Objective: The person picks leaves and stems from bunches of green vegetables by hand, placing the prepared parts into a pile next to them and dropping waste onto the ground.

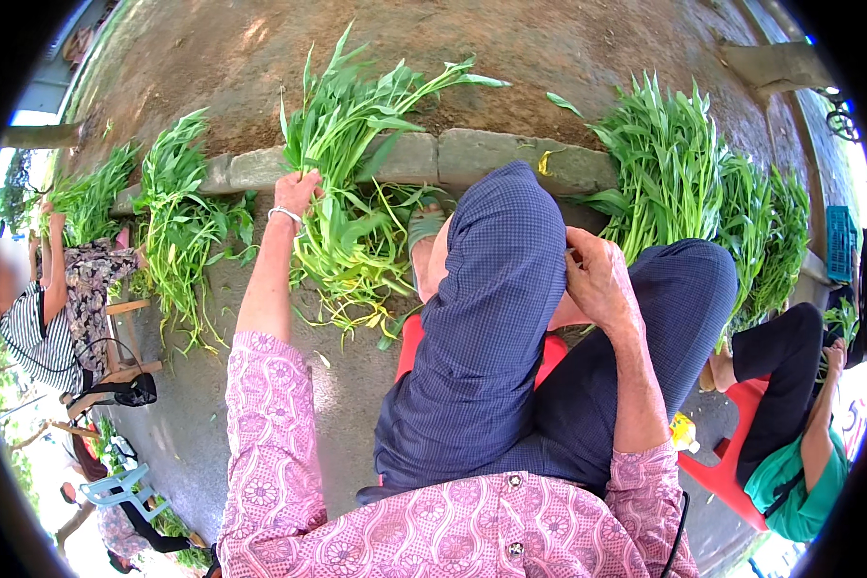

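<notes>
My left hand is closed on a bunch of leafy greens with long narrow leaves, which look like water spinach. The bunch leans over the stone kerb, its leafy tops toward the soil. Below my hand, yellowing leaves and stalks lie in a loose heap on the pavement. Beside my raised knee is my right hand, its fingers curled in against the dark trouser leg. Whatever those fingers may hold is hidden.
A large upright bunch of greens stands at the kerb on my right; another bunch lies to my left. I sit on a red stool. Co-workers sit at far left and far right, near a teal crate.
</notes>
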A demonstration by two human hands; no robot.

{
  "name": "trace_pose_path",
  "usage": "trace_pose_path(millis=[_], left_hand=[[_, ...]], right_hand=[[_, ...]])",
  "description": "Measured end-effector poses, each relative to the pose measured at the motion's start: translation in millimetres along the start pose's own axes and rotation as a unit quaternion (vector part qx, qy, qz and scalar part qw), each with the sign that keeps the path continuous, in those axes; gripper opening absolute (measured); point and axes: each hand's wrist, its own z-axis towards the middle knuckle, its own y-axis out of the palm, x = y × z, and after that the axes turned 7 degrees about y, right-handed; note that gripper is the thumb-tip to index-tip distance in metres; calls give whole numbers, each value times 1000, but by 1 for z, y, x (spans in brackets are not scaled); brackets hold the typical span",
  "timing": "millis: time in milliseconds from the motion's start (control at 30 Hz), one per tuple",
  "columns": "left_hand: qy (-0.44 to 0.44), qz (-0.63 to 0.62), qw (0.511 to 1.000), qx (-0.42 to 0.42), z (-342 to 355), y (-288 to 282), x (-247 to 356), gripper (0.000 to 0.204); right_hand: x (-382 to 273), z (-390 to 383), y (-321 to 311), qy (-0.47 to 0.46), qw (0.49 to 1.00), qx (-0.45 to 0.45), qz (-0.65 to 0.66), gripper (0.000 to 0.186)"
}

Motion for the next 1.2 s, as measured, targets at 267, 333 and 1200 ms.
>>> trace_pose_path(millis=[267, 333, 1200], left_hand=[[95, -122, 987, 50, -61, -51, 80, 14], [94, -113, 982, 116, -76, -70, 98, 15], [308, -205, 922, 111, -121, -47, 279, 30]], right_hand=[[-5, -5, -7, 16, 1000, 5, -16, 21], [-5, -6, -8, 2, 1000, 4, -17, 21], [2, -5, -22, -55, 994, 62, 77, 22]])
